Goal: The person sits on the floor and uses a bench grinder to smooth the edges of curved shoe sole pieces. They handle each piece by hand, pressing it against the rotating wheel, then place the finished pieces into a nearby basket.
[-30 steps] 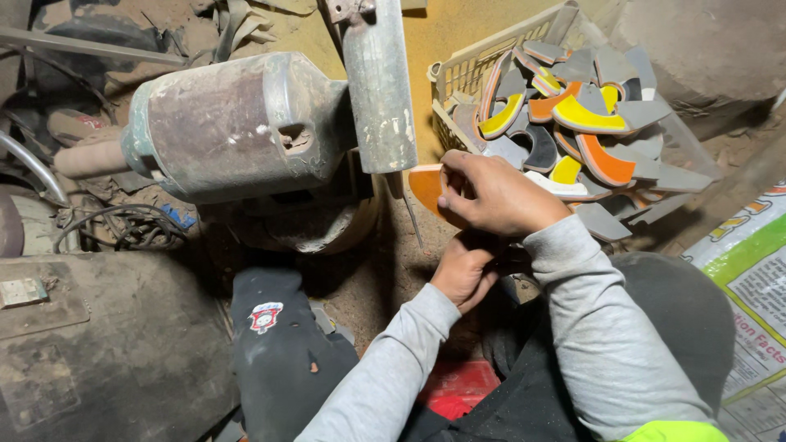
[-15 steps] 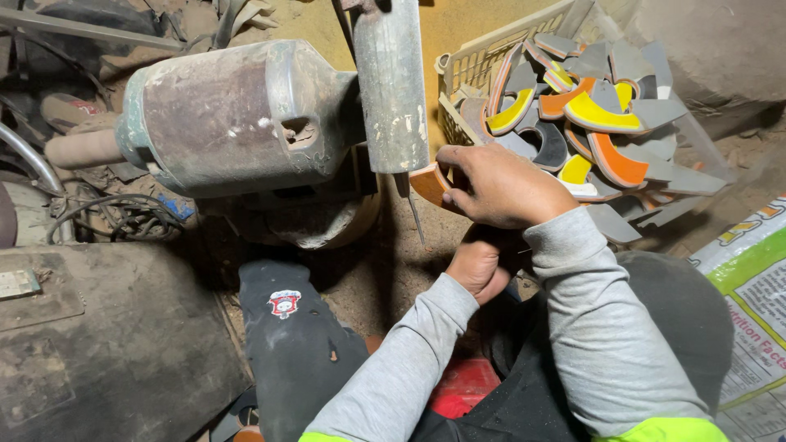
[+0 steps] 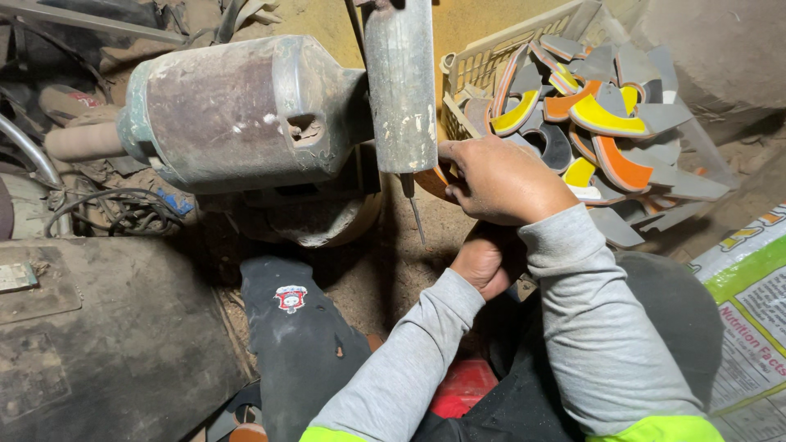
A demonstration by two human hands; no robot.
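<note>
- Under the head camera, the right hand (image 3: 503, 180) clenches an orange piece (image 3: 432, 182), pressing it against the lower edge of the wheel guard (image 3: 401, 86) of a motor (image 3: 237, 115).
- The orange piece is mostly hidden by the fingers and the guard; only its edge shows.
- The left hand (image 3: 485, 262) sits below the right, curled; whether its grip holds anything I cannot tell.
- Beside the right hand, a basket (image 3: 479, 61) holds curved pieces (image 3: 610, 123) in grey, yellow and orange.
- A printed sack (image 3: 749, 303) lies at the far right.
</note>
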